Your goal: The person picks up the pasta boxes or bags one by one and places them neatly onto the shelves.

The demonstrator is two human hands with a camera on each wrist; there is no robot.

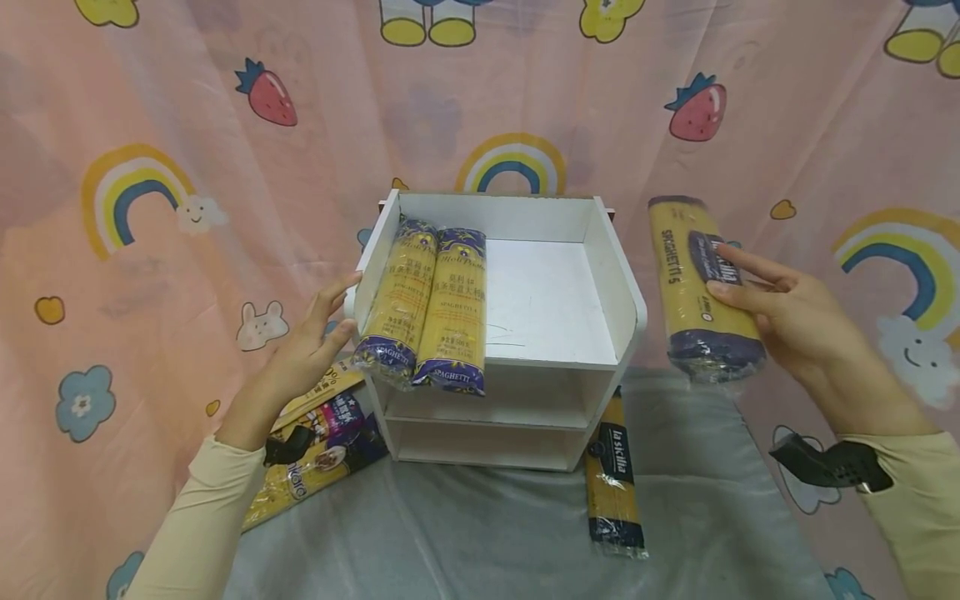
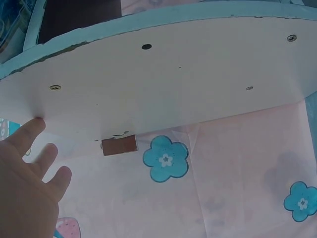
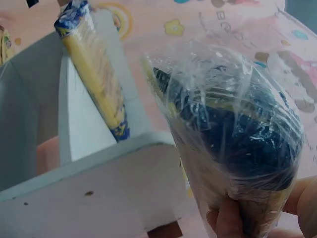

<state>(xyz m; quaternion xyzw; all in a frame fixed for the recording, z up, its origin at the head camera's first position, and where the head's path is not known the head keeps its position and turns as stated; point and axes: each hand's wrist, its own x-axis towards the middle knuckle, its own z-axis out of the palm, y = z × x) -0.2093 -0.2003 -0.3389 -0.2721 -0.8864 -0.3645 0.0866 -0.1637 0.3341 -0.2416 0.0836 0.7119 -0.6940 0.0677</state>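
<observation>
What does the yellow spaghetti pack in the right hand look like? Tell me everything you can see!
The spaghetti pack is a long yellow bundle in shiny plastic, with dark bands at both ends and a dark label, partly covered, in the middle. "SPAGHETTI 5" is printed on it. Clear, crinkled wrap sticks out at its lower end. It looks closed. The right hand grips it in the air, slightly tilted, to the right of the white shelf. Nothing else seems to touch it.

A white shelf (image 1: 536, 292) carries two spaghetti packs (image 1: 453, 308).
</observation>
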